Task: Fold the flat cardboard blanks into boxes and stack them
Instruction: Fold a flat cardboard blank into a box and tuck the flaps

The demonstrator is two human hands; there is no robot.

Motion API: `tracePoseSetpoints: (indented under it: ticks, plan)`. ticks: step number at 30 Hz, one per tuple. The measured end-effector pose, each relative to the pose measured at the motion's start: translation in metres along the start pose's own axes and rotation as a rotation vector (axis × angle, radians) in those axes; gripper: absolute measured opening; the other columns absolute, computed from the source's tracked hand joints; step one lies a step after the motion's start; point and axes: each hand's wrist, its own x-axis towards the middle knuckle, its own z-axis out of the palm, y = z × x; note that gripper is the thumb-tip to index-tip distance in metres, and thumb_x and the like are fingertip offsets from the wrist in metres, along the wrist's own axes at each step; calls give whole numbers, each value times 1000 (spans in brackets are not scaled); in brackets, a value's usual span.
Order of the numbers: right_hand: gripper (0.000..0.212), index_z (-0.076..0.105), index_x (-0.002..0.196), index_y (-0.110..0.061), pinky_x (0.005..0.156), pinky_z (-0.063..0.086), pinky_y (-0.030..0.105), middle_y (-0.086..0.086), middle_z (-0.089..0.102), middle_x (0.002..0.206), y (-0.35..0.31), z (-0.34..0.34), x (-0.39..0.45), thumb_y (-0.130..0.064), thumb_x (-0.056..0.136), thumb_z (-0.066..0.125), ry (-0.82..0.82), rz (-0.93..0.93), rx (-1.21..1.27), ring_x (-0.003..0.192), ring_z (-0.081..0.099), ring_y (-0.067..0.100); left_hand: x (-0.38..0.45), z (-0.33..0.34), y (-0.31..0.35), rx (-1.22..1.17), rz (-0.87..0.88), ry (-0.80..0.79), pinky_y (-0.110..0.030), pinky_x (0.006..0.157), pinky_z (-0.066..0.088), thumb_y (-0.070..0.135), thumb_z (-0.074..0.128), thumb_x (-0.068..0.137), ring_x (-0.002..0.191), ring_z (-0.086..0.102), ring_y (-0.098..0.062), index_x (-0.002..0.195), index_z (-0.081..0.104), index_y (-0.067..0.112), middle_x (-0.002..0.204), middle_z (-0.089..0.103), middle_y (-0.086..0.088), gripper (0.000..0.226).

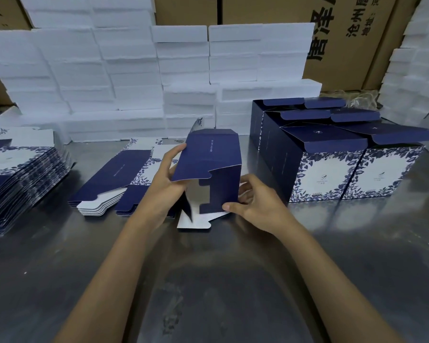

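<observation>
Currently holding a half-formed blue box [209,164] over the middle of the steel table [233,280], open end facing me. My left hand [166,184] is gripping its left wall, thumb up along the outside edge, other fingers curled onto the flap underneath. My right hand [255,201] is wrapping the lower right corner, thumb pressing on the front edge, fingers curled behind the right wall. White bottom flap [196,222] is hanging down and touching the table. Flat blanks [119,179] are lying in a low stack just left of the box; a taller stack of blanks [22,179] is sitting at the far left. Finished boxes [332,154] are standing grouped on the right, lids ajar. White foam blocks [134,78] are piling up along the back, brown cartons [352,38] behind them.
</observation>
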Motion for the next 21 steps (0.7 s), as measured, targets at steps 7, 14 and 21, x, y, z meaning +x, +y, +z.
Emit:
tracePoseSetpoints:
  ticks: [7,14,21]
  plan:
    - [30,54,91,-25,62,47,25,-9,63,75,2,6,0,-37,84,81,75,-46,-89,67,57,7,2,-7,4,31,-38,-27,-42,99,52,4,64,93,112,67,-12,135,48,52,113,69,29,65]
    - [29,53,85,-23,60,43,28,-3,62,77,1,8,0,-39,86,77,94,-48,-139,74,59,16,1,-10,10,37,-61,-39,-52,102,51,5,65,92,116,66,-14,135,47,53,136,61,16,67]
    - [39,45,68,-26,55,32,26,-9,50,68,4,1,0,-41,88,75,-7,-23,-246,63,46,7,-5,-8,15,69,17,-64,-32,106,46,3,64,93,133,46,8,143,44,42,146,46,27,67]
